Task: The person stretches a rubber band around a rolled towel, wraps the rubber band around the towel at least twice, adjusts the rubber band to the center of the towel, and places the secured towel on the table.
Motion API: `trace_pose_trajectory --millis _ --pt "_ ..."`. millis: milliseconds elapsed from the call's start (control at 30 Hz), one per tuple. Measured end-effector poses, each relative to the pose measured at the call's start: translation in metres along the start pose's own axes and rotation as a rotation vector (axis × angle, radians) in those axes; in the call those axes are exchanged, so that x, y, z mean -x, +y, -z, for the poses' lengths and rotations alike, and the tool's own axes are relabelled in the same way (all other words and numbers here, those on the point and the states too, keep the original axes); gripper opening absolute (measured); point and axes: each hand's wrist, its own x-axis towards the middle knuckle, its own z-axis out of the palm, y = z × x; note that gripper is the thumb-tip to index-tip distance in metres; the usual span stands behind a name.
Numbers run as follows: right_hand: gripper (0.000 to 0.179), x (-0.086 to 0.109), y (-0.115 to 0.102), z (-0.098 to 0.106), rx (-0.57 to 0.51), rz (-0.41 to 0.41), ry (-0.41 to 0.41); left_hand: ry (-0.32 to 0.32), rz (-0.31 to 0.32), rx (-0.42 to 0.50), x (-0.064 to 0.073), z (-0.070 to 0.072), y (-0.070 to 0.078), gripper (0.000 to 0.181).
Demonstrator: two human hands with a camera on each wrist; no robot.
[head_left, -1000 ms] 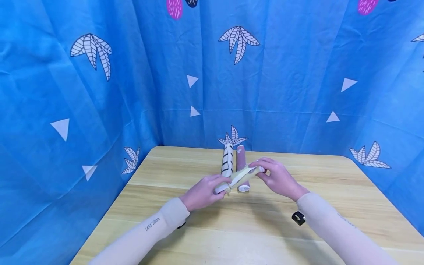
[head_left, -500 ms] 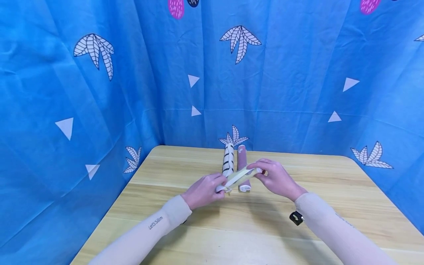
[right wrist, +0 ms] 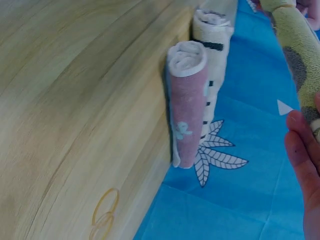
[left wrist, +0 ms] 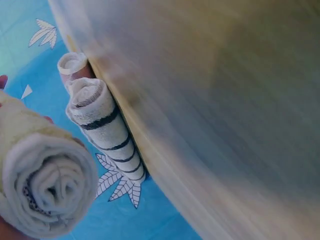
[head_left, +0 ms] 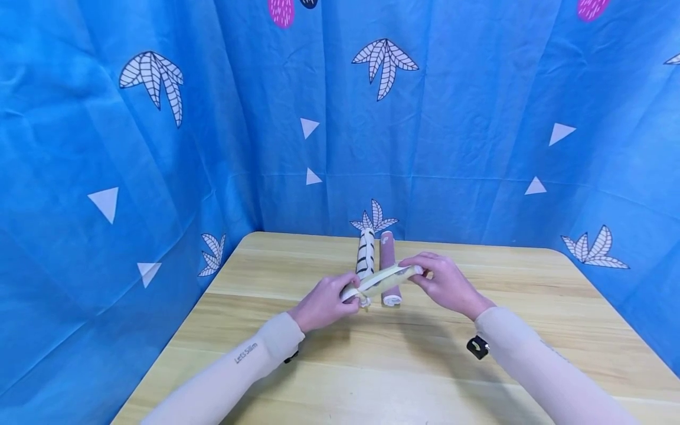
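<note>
A rolled yellow towel (head_left: 386, 283) with grey patches is held slantwise above the table between both hands. My left hand (head_left: 323, 304) grips its near left end, and my right hand (head_left: 445, 286) pinches its far right end. Its white coiled end (left wrist: 52, 187) shows large in the left wrist view. Near the left end, a thin band (right wrist: 281, 7) seems to circle the roll in the right wrist view. Just behind lie two more rolled towels side by side: a white one with black stripes (head_left: 365, 257) and a pink one with a white edge (head_left: 388, 251).
A wooden table (head_left: 297, 378) carries the rolls. Loose rubber bands (right wrist: 104, 215) lie on it in the right wrist view. A blue patterned curtain (head_left: 457, 147) hangs along the table's back and sides. A black wrist device (head_left: 477, 347) is by the right cuff.
Both hands keep hold of the yellow towel over the same spot. The roll has turned and tilted slightly, and the left fingers have shifted a little on its end.
</note>
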Motion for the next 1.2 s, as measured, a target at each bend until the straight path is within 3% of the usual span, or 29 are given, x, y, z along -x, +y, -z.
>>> trace_pose_trajectory --millis 233,433,600,933,1100,1200 --pt "0.037 -0.001 -0.001 -0.001 0.014 0.025 0.021 0.013 -0.071 -0.118 -0.001 -0.001 -0.001 0.025" --pt "0.035 0.001 -0.002 -0.003 0.032 0.052 0.023 -0.03 -0.072 -0.166 -0.001 -0.002 0.003 0.021" --pt "0.035 0.004 -0.005 -0.005 0.034 0.034 -0.006 -0.059 -0.048 -0.183 0.001 0.0 0.009 0.015" --pt "0.036 0.007 -0.006 -0.006 0.034 0.045 -0.011 -0.088 0.042 -0.112 0.003 0.0 0.011 0.012" --pt "0.036 0.007 -0.006 -0.004 0.01 -0.001 -0.006 -0.059 0.083 -0.064 0.005 0.0 0.009 0.02" --pt "0.034 0.006 -0.005 -0.003 -0.012 -0.051 0.009 -0.032 0.077 -0.114 0.005 -0.002 0.009 0.03"
